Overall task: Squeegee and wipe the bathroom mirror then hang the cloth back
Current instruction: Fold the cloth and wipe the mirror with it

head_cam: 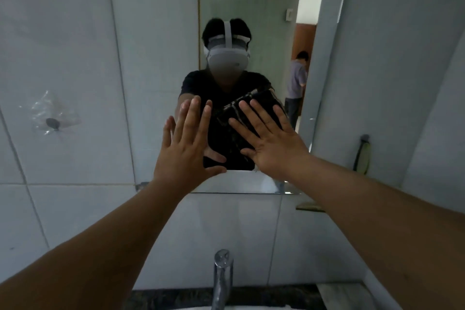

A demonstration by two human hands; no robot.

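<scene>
Chrome and upright, the faucet (222, 277) rises at the bottom edge of the view, above a dark stone counter (176, 297). Both bare forearms reach up past it toward the mirror (251, 7), which hangs on a pale tiled wall (63, 196). The left hand (187, 143) is raised with its fingers spread wide, holding nothing, its back to the camera and low on the glass. The right hand (270, 138) is likewise splayed flat and empty, just beside the left, the two apart. Whether either palm actually touches the glass is hard to judge from this angle. The reflection shows a person in a dark shirt wearing a white headset (a second figure stands in a doorway behind). At the mirror's right, a dark-handled squeegee (362, 156) hangs from a wall hook. On the left wall, a small dark hook (52, 123) sits under crumpled clear plastic.
</scene>
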